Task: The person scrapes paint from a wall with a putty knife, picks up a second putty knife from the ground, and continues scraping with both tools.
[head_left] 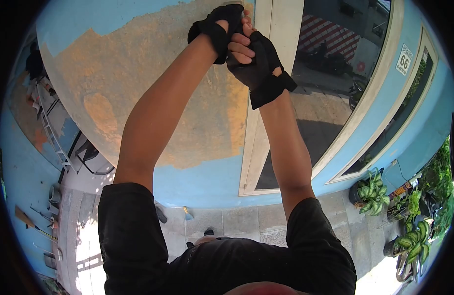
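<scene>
Both my arms reach up to a blue wall (197, 182) whose paint is stripped over a wide area, baring a tan and grey patch (178, 113). My left hand (219, 30), in a black fingerless glove, is closed near the top of this patch beside the window frame. Close against it is my right hand (255, 61), gloved the same way, its fingers curled in. Whatever the two hands grip is hidden behind the gloves and fingers. The cream window frame (259, 128) runs down just behind my right wrist.
Dark window glass (330, 73) reflects the street. On the paving below lies a small flat tool (188, 214), seemingly a scraper. A ladder (52, 130) and a dark chair (91, 155) stand left, near a partly visible person (34, 61). Potted plants (372, 194) line the right.
</scene>
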Demonstrator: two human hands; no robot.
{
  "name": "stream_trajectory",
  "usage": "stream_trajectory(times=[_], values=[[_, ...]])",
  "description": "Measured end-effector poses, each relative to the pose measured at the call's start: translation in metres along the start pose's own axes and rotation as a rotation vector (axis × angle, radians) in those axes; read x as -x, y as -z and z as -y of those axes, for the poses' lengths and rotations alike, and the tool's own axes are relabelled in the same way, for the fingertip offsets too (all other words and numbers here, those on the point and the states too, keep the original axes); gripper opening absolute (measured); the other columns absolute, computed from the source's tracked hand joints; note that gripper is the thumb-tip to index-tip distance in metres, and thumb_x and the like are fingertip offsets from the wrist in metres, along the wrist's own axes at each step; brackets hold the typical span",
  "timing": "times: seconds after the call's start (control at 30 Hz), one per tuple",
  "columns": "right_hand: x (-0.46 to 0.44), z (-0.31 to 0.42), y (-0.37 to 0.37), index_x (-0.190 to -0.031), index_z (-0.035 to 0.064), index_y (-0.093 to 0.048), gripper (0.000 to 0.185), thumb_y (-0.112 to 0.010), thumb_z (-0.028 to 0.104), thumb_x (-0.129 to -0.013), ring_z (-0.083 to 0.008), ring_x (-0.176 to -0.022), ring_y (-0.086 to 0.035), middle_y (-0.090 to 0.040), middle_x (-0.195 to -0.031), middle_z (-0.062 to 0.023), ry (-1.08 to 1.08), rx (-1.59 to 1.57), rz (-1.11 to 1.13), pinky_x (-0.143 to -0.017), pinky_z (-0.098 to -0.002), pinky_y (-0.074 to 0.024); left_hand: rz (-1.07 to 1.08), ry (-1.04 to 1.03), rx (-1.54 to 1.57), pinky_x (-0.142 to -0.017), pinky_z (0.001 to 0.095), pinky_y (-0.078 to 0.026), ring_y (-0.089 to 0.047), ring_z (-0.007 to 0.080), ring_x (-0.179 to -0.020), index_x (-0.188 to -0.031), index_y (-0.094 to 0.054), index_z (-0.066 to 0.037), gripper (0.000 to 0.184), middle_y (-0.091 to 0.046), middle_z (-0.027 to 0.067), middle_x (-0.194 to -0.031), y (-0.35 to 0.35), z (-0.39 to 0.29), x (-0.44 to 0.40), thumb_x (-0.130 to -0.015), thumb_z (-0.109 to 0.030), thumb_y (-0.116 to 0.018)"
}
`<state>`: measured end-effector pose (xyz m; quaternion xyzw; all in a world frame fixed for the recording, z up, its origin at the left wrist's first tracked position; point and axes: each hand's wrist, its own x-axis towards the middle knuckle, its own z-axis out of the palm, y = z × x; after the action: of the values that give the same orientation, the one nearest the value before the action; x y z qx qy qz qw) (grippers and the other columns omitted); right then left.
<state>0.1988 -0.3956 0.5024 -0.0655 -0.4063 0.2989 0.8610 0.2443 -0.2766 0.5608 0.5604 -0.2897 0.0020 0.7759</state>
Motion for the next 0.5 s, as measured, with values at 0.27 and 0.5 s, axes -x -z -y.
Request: stream_trajectory(times=[0.27, 0.5], values=[[0.006, 0.0, 0.007, -0.102, 0.0171, -0.058, 0.01, -0.048, 0.016, -0.1, -0.0072, -0.047, -0.038, -0.043, -0.067, 0.0017, -0.053, 0.018, 0.018, -0.039, -0.0208, -0.0306, -0.124, 0.022, 0.001, -0.077, 0.028, -0.052, -0.054, 0.0153, -0.071, -0.099, -0.053, -0.004, 0.026, -0.05, -0.0001, -0.07, -0.014, -0.001, 0.008, -0.096, -0.03, -0.05], [0.004, 0.001, 0.003, -0.101, 0.0169, -0.058, 0.01, -0.048, 0.018, -0.1, -0.0074, -0.046, -0.037, -0.043, -0.066, 0.0022, -0.026, 0.021, 0.005, -0.038, -0.0205, -0.0306, -0.078, -0.003, 0.023, -0.076, 0.0299, -0.051, -0.053, 0.0167, -0.068, -0.096, -0.051, -0.004, 0.026, -0.048, 0.001, -0.069, -0.006, 0.003, -0.003, -0.097, -0.031, -0.049]])
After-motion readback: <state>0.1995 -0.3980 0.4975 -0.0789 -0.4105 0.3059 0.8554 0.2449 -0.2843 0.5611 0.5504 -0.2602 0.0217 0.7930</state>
